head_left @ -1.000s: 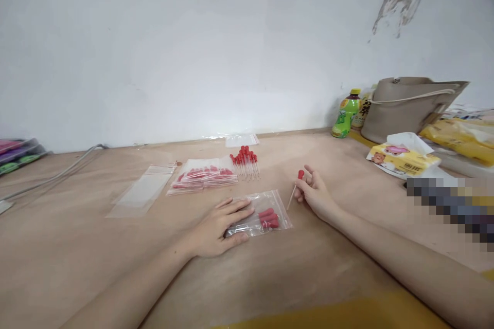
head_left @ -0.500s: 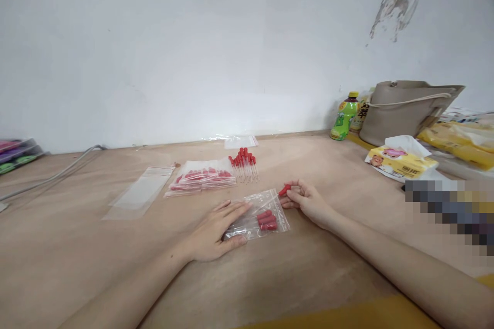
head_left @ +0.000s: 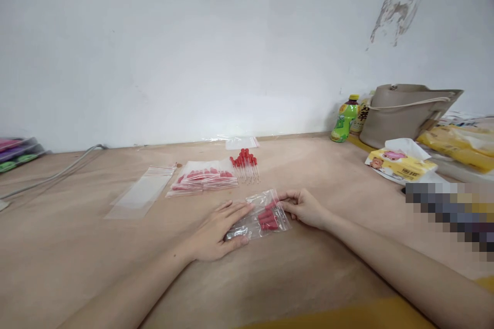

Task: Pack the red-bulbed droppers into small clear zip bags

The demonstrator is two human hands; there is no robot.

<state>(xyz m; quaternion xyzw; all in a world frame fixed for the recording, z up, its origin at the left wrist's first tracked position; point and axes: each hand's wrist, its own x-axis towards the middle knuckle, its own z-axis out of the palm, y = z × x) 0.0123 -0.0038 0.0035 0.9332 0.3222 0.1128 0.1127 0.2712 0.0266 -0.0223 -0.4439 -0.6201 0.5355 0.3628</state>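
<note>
While lying flat at centre frame, small clear bag of red-capped droppers, left hand spread open pressing its left end, right hand pinching its right edge, fingers closed.

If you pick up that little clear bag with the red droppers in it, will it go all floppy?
Probably. The clear bag is thin, crinkled film, so it would likely sag around the red-capped droppers inside. It looks light, and glossy enough to slip. The left hand lies flat on it; the right hand pinches its open end.
</note>
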